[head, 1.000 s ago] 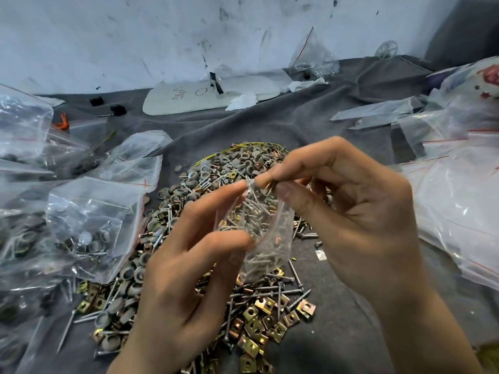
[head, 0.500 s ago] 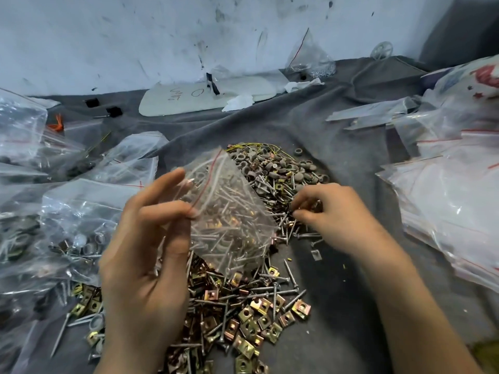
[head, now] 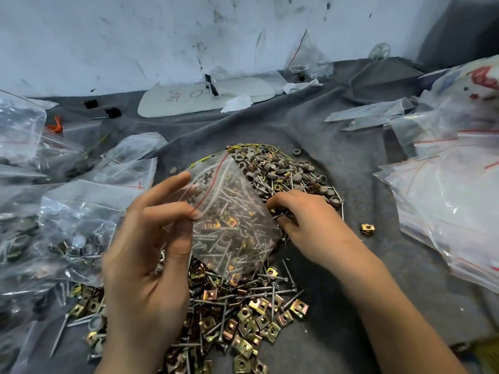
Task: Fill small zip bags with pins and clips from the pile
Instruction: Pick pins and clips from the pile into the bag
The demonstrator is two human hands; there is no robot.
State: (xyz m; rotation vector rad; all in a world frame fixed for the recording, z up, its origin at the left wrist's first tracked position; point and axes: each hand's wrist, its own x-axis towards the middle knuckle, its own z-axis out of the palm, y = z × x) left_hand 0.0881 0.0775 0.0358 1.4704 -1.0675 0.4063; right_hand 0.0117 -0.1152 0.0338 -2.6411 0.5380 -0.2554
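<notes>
A pile of pins, brass clips and grey caps [head: 251,306] lies on the grey cloth in the middle. My left hand [head: 145,263] pinches the edge of a small clear zip bag [head: 232,220] with a red stripe, holding it above the pile. The bag holds pins and a few clips. To the right of the bag, my right hand [head: 305,222] reaches into the pile with its fingers curled over the pieces. What those fingertips hold is hidden.
Filled zip bags [head: 67,217] lie heaped on the left. A stack of empty zip bags [head: 453,206] sits on the right. A white board [head: 205,97] and a clear bag [head: 307,60] lie by the back wall. One loose clip [head: 367,228] rests right of the pile.
My right hand let go of the bag's mouth and dropped to the pile. My left hand carried the bag left and tilted it.
</notes>
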